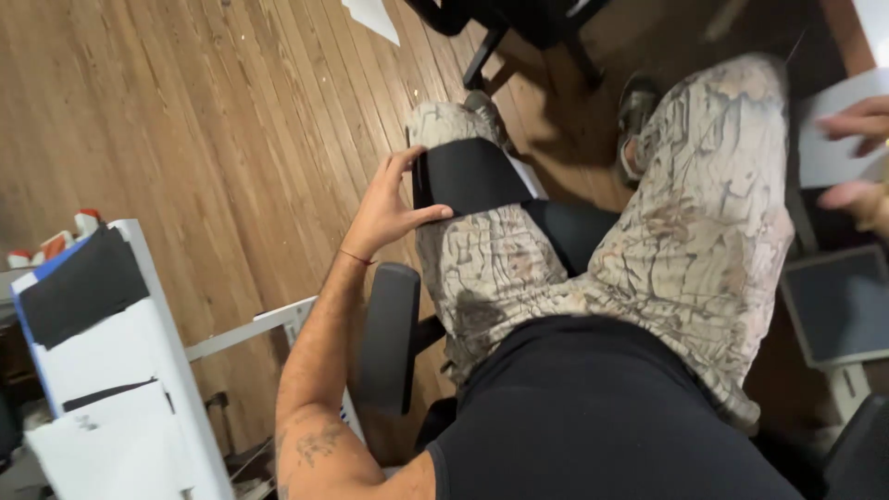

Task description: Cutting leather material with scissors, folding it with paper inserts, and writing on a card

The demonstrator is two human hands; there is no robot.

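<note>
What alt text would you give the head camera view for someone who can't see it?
Looking down from a seated person's head, the left hand presses a black wrap around the left knee of camouflage trousers. The right hand, at the frame's edge, holds a white sheet above a wooden floor.

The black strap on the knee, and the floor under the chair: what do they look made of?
The black strap looks like matte fabric, maybe neoprene or elastic: it bends smoothly around the knee with no shine. The left hand grips its edge. The floor looks like worn wood: narrow planks with visible grain, seams and a dull finish.
</note>
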